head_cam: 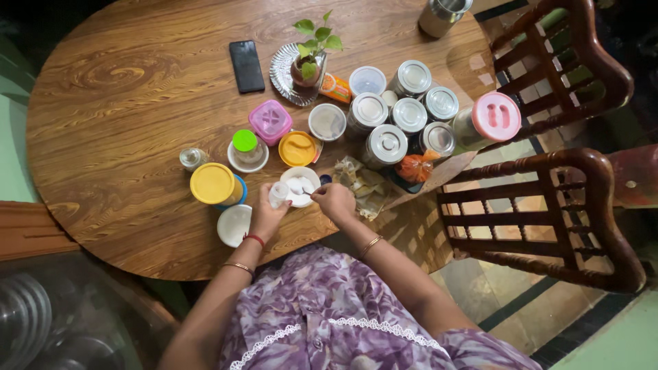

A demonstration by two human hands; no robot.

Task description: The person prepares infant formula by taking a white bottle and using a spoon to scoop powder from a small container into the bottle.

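At the table's near edge, the left hand grips one small bottle. The right hand pinches one spoon over one white bowl. Seven steel tins cluster toward the right edge.

Dim warm indoor light, sharp centre, dark corners, perhaps slight wide-angle edge distortion.

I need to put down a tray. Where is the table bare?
Bare: the wide left half of the table, left of the phone, and the far edge behind it. Crowded: around both hands and the steel tins at right.
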